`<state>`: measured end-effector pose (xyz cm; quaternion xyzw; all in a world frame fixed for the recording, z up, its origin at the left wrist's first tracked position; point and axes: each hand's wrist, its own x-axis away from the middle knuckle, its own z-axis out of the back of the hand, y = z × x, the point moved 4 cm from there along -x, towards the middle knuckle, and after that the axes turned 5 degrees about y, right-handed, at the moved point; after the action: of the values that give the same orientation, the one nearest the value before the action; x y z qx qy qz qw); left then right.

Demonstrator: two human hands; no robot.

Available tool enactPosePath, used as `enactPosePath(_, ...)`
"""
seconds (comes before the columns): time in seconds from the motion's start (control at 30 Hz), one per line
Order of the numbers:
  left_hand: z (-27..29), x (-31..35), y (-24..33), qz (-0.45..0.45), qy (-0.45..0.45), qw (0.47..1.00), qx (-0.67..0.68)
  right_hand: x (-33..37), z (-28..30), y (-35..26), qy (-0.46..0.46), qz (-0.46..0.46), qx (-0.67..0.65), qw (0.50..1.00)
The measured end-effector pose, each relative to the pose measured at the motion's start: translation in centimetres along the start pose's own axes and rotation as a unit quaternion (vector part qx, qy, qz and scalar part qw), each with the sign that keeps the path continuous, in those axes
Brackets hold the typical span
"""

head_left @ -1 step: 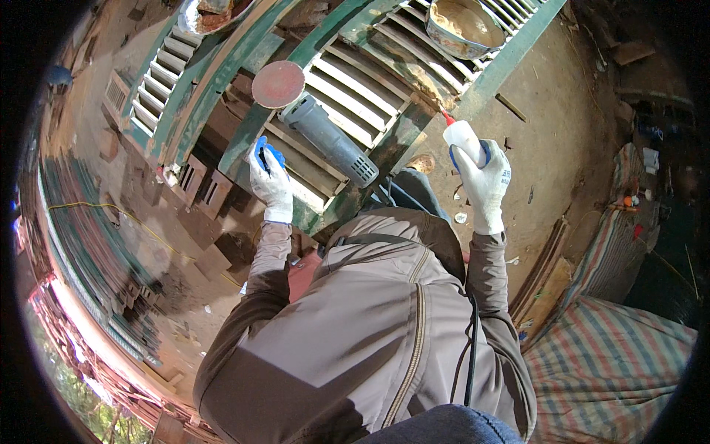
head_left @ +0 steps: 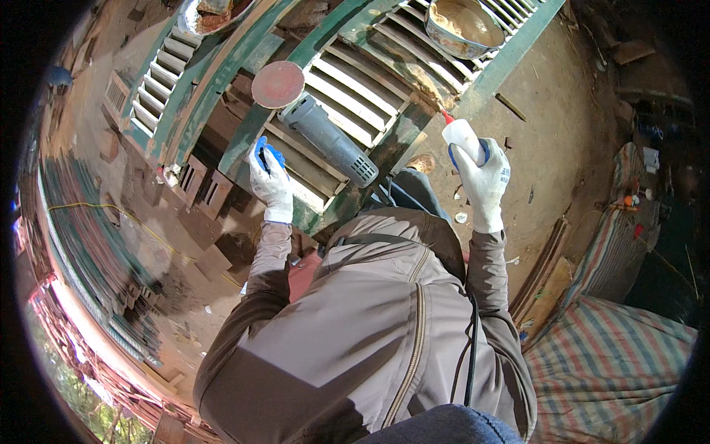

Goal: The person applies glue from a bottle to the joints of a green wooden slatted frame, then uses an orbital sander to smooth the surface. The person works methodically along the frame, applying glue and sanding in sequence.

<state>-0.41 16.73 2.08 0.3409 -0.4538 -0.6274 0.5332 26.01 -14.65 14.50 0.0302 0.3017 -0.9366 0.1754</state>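
My right hand (head_left: 482,177), in a white glove with blue palm coating, is closed round a white glue bottle (head_left: 463,136) with a red nozzle. The bottle tilts up and left. Its tip is at a bare, worn wood part of the green louvred shutter (head_left: 435,103); whether it touches, I cannot tell. My left hand (head_left: 271,181), gloved alike, is curled by the shutter's left green rail, with something dark showing between its fingers that I cannot make out. A grey angle grinder (head_left: 330,138) with a round reddish sanding disc (head_left: 279,84) lies across the slats, between my hands.
A metal bowl (head_left: 464,49) of tan paste stands on the slats at the far right. Another bowl (head_left: 191,18) sits at the far left on a second louvred shutter (head_left: 164,80). Long strips (head_left: 96,244) are stacked at left. Striped sheeting (head_left: 614,362) lies at near right.
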Motion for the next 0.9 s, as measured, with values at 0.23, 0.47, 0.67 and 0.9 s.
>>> enactPosePath(0.23,-0.4,-0.9,-1.0,-0.043,0.009,0.998,-0.040,0.3,0.2,0.8,0.012,-0.017,-0.010,1.000)
enactPosePath(0.47,-0.6,-0.4,0.1,-0.007,0.003,1.000,-0.007,1.1,0.9,1.8,0.025,-0.039,-0.037,0.998)
enactPosePath(0.67,-0.3,-0.8,-0.8,-0.107,0.049,0.992,-0.054,0.4,0.4,1.4,0.013,-0.056,-0.046,0.997)
enactPosePath(0.9,-0.4,-0.7,0.1,-0.172,0.045,0.979,-0.103,-0.6,-1.4,0.6,0.000,-0.041,-0.038,0.998)
